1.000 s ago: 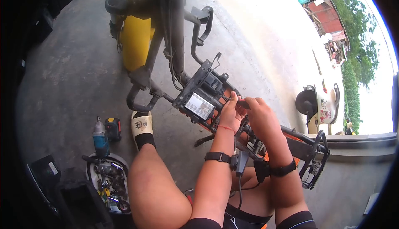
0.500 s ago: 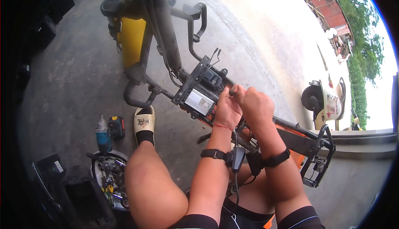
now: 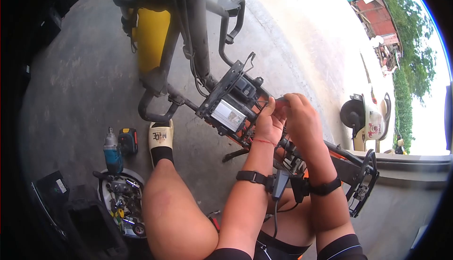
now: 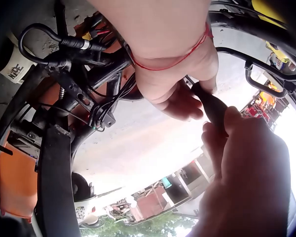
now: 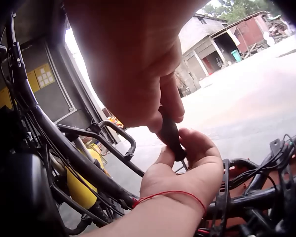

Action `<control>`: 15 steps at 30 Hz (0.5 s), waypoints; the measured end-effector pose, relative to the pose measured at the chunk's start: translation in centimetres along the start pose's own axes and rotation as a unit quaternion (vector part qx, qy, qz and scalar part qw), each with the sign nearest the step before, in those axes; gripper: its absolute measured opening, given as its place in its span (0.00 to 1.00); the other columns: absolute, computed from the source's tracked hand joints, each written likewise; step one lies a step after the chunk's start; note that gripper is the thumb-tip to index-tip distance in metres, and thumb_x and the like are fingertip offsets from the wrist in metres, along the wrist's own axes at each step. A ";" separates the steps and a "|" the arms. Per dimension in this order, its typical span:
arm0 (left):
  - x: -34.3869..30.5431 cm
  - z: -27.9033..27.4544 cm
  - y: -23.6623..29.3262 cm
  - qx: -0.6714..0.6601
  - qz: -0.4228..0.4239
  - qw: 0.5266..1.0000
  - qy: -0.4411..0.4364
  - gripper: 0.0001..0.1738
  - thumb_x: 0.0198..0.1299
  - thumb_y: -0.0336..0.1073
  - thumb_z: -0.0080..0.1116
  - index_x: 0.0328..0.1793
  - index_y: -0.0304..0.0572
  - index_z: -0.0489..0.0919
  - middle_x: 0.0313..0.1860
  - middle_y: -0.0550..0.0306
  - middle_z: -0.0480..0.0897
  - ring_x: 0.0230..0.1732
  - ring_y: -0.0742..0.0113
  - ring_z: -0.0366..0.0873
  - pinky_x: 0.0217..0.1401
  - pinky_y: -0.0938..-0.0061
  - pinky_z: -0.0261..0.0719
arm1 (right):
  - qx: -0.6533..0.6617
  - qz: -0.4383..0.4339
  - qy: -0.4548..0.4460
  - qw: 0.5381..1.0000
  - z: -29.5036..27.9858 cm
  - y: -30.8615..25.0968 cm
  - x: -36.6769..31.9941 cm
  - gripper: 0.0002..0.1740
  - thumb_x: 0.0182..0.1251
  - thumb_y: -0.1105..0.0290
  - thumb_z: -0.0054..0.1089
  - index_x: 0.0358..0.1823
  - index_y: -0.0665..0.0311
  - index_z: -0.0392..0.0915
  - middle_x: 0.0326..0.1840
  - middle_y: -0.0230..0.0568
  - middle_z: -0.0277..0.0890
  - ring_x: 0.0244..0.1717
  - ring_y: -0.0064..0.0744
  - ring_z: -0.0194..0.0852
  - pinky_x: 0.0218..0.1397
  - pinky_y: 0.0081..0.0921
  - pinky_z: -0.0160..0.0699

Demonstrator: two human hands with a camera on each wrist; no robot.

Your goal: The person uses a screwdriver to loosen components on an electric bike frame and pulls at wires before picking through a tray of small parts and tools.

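Above the vehicle frame, the right hand (image 3: 303,120) grips a dark tapered handle (image 4: 213,106), fingers curled round its thick end. The left hand (image 3: 270,127), a red string at its wrist, is at the narrow end of that handle (image 5: 171,136), with thumb and fingers on either side of it. A thin piece shows between the left fingers in the right wrist view; what it is cannot be told. Beside the hands, a silver finned box (image 3: 228,116) and a black box (image 3: 244,89) sit on the frame.
A blue power tool (image 3: 113,153) with a black battery stands by a white tray (image 3: 107,203) of metal parts at lower left. A slippered foot (image 3: 161,137) is beside the frame. Dark pipes and a yellow body (image 3: 152,38) rise ahead; a white scooter (image 3: 375,118) lies right.
Against the half-second-old view, both hands and the frame appear shifted slightly right. The right hand has turned a little about the handle; both hands stay together at it.
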State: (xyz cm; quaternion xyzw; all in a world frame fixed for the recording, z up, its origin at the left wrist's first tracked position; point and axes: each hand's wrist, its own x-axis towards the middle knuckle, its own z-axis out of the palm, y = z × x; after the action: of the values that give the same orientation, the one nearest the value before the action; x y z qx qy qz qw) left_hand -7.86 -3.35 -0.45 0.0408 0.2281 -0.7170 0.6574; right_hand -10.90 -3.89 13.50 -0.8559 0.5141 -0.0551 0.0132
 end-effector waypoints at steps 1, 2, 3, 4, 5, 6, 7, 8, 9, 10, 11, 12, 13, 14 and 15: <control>0.1 -0.1 0.0 -0.006 -0.008 1.000 0.013 0.13 0.71 0.43 0.58 0.50 0.42 0.79 0.46 0.58 0.85 0.48 0.68 0.83 0.56 0.73 0.79 | 0.005 0.030 0.010 0.999 0.1 0.0 0.2 0.13 0.67 0.64 0.62 0.47 0.64 0.78 0.45 0.47 0.80 0.42 0.51 0.83 0.42 0.39 0.81; 0.0 -0.3 -0.1 -0.007 -0.008 1.000 0.013 0.13 0.71 0.43 0.58 0.50 0.42 0.79 0.46 0.58 0.85 0.48 0.68 0.83 0.56 0.73 0.79 | 0.005 0.030 0.010 0.999 0.3 0.0 0.2 0.13 0.67 0.64 0.62 0.47 0.64 0.78 0.45 0.47 0.80 0.42 0.51 0.83 0.42 0.39 0.81; -0.1 -0.5 -0.2 -0.006 -0.018 1.000 0.001 0.13 0.72 0.44 0.57 0.51 0.45 0.79 0.47 0.59 0.84 0.48 0.69 0.81 0.56 0.74 0.78 | -0.024 0.044 0.012 0.999 0.4 0.1 0.3 0.13 0.68 0.61 0.61 0.43 0.63 0.79 0.40 0.48 0.81 0.37 0.51 0.83 0.38 0.40 0.81; -0.3 -0.1 -0.1 -0.005 -0.027 1.000 -0.011 0.13 0.73 0.45 0.55 0.52 0.47 0.79 0.48 0.60 0.83 0.49 0.70 0.80 0.57 0.75 0.78 | -0.054 0.058 0.015 0.997 0.4 0.1 0.5 0.14 0.70 0.58 0.59 0.39 0.63 0.80 0.34 0.49 0.82 0.33 0.51 0.83 0.34 0.41 0.80; -0.4 0.3 0.0 -0.005 -0.026 1.000 -0.013 0.13 0.73 0.45 0.55 0.52 0.47 0.79 0.48 0.60 0.83 0.49 0.70 0.80 0.57 0.75 0.78 | -0.054 0.057 0.016 0.997 0.4 0.0 0.8 0.14 0.70 0.58 0.59 0.39 0.63 0.80 0.34 0.49 0.82 0.33 0.51 0.83 0.34 0.41 0.80; -0.5 0.7 0.1 -0.030 -0.024 0.999 -0.027 0.13 0.73 0.44 0.55 0.53 0.47 0.79 0.50 0.60 0.83 0.51 0.70 0.80 0.57 0.75 0.78 | -0.107 0.095 -0.016 0.990 0.5 -0.2 1.0 0.19 0.71 0.53 0.57 0.34 0.63 0.81 0.27 0.50 0.81 0.29 0.52 0.82 0.31 0.42 0.79; -0.6 0.8 0.1 -0.055 -0.021 0.997 -0.040 0.12 0.73 0.43 0.55 0.54 0.46 0.80 0.51 0.59 0.83 0.53 0.70 0.79 0.58 0.75 0.78 | -0.159 0.133 -0.049 0.977 0.5 -0.3 1.1 0.24 0.73 0.48 0.55 0.30 0.63 0.81 0.21 0.50 0.79 0.24 0.53 0.81 0.28 0.43 0.78; -0.4 0.2 0.1 -0.054 -0.022 0.997 -0.040 0.12 0.73 0.43 0.55 0.54 0.46 0.80 0.51 0.59 0.83 0.53 0.70 0.79 0.58 0.75 0.78 | -0.158 0.133 -0.048 0.977 0.7 -0.2 1.2 0.24 0.73 0.48 0.55 0.30 0.63 0.81 0.21 0.50 0.79 0.24 0.53 0.81 0.28 0.43 0.78; -0.1 -0.5 0.1 -0.066 -0.025 0.995 -0.069 0.13 0.72 0.42 0.57 0.56 0.45 0.78 0.53 0.58 0.82 0.54 0.68 0.80 0.60 0.73 0.78 | -0.166 0.153 -0.028 0.974 1.0 0.0 1.2 0.27 0.73 0.45 0.53 0.28 0.63 0.81 0.17 0.50 0.77 0.21 0.54 0.80 0.26 0.44 0.77; -0.1 -0.7 0.2 -0.079 -0.029 0.992 -0.097 0.14 0.71 0.40 0.58 0.57 0.44 0.76 0.55 0.56 0.82 0.55 0.66 0.81 0.61 0.70 0.78 | -0.173 0.172 -0.009 0.970 1.2 0.0 1.2 0.31 0.72 0.41 0.52 0.27 0.63 0.81 0.14 0.51 0.75 0.19 0.54 0.79 0.25 0.45 0.76; -0.1 -0.7 0.0 -0.079 -0.031 0.992 -0.097 0.14 0.71 0.40 0.58 0.57 0.44 0.76 0.55 0.56 0.82 0.55 0.66 0.81 0.61 0.70 0.78 | -0.175 0.174 -0.009 0.969 1.1 0.0 1.3 0.31 0.72 0.41 0.52 0.27 0.63 0.81 0.14 0.51 0.75 0.19 0.54 0.79 0.25 0.45 0.76; 0.0 -0.7 -0.2 -0.074 -0.019 0.994 -0.083 0.13 0.71 0.39 0.59 0.56 0.43 0.77 0.54 0.56 0.83 0.54 0.67 0.81 0.60 0.72 0.78 | -0.164 0.197 -0.027 0.966 0.8 -0.1 1.5 0.30 0.72 0.42 0.53 0.29 0.64 0.81 0.16 0.50 0.77 0.21 0.54 0.80 0.26 0.45 0.77; 0.0 -0.4 -0.3 -0.069 -0.006 0.995 -0.070 0.13 0.70 0.38 0.59 0.56 0.43 0.77 0.52 0.57 0.83 0.54 0.67 0.82 0.59 0.73 0.79 | -0.154 0.220 -0.045 0.962 0.6 0.0 1.6 0.29 0.71 0.42 0.54 0.32 0.64 0.81 0.19 0.50 0.79 0.23 0.55 0.81 0.28 0.45 0.77; 0.1 -0.1 -0.4 -0.071 -0.008 0.995 -0.071 0.13 0.70 0.38 0.59 0.56 0.43 0.77 0.52 0.57 0.83 0.54 0.67 0.82 0.59 0.73 0.79 | -0.157 0.220 -0.044 0.962 0.5 0.1 1.4 0.29 0.71 0.42 0.54 0.32 0.64 0.81 0.19 0.50 0.79 0.23 0.55 0.81 0.28 0.45 0.77; 0.1 0.2 -0.3 -0.051 -0.018 0.996 -0.073 0.12 0.69 0.39 0.61 0.54 0.43 0.78 0.49 0.58 0.84 0.52 0.68 0.82 0.58 0.74 0.79 | -0.110 0.168 0.006 0.980 0.4 0.2 0.9 0.26 0.72 0.45 0.55 0.35 0.64 0.81 0.22 0.50 0.80 0.25 0.55 0.81 0.30 0.45 0.78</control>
State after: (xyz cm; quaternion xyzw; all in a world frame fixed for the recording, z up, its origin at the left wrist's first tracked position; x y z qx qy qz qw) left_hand -8.09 -3.54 -0.23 -0.0493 0.2170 -0.7170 0.6606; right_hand -10.59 -4.83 13.20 -0.7532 0.6534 -0.0003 -0.0755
